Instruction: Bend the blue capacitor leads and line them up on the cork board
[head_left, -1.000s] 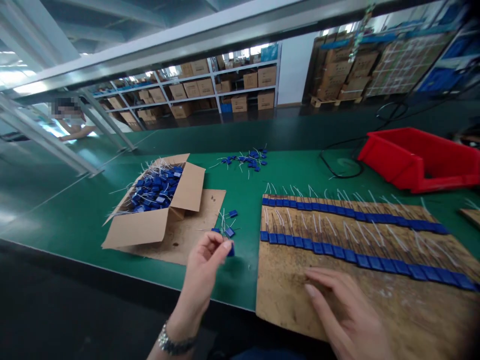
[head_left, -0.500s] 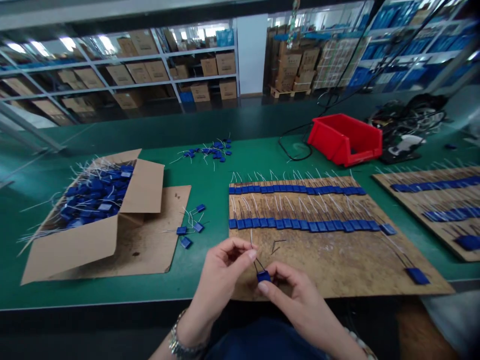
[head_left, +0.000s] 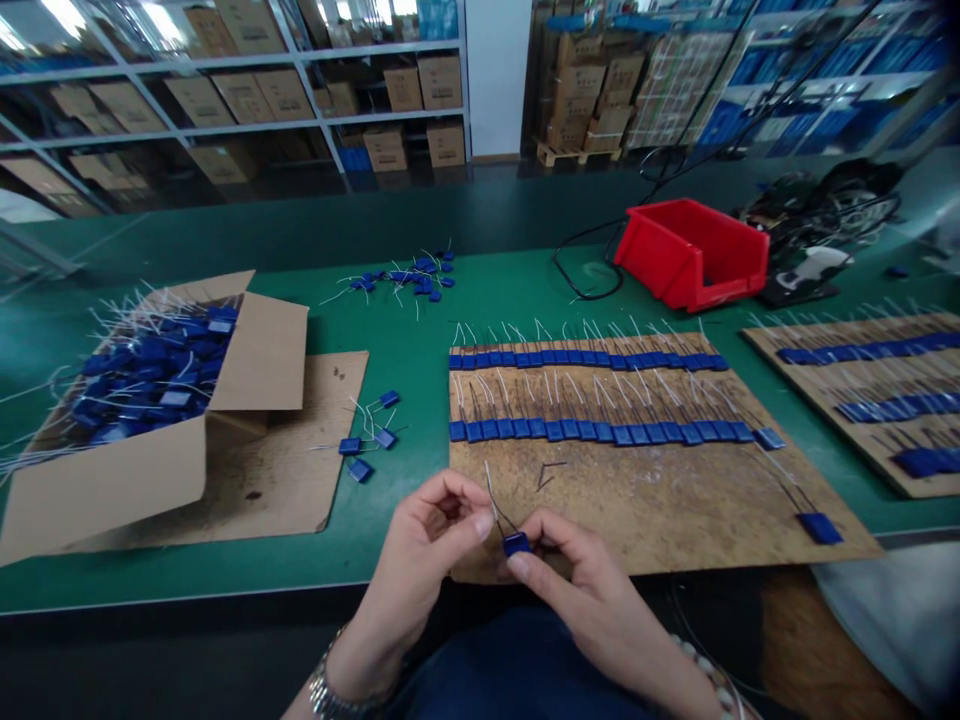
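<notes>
Brown board (head_left: 637, 520), blue component (head_left: 515, 544) between right-hand fingers (head_left: 537, 577)

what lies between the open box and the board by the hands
In the head view: part of the cardboard sheet, four loose blue parts and green tabletop, partly behind the left hand.

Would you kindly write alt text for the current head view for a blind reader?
The right hand pinches a small blue rectangular component, the left hand at its thin wire leads, over a flat brown board bearing rows of similar components. An open tan cardboard box heaped with more sits to the left.
</notes>
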